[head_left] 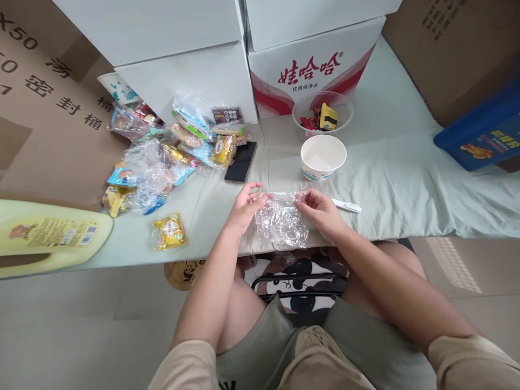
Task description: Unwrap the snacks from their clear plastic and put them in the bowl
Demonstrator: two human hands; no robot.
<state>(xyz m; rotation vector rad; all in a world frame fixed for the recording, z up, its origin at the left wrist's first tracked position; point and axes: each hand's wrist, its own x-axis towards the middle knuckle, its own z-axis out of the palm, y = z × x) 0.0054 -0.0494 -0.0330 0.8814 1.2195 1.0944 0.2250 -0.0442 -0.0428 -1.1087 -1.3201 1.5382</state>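
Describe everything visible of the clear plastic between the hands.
The clear plastic is thin, transparent film, heavily crinkled and full of bright glints, with no visible print. It may be a bag, but no opening can be made out. Its smoother upper edge runs between the left hand and right hand, pinched near each end. The wrinkled lower part sits over the green cloth's front edge; whether it touches is unclear.

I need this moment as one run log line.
left hand: pinching clear wrapper; right hand: pinching same wrapper; paper bowl: upright, beyond wrapper

Glossy, crinkled clear plastic bag (281, 223)
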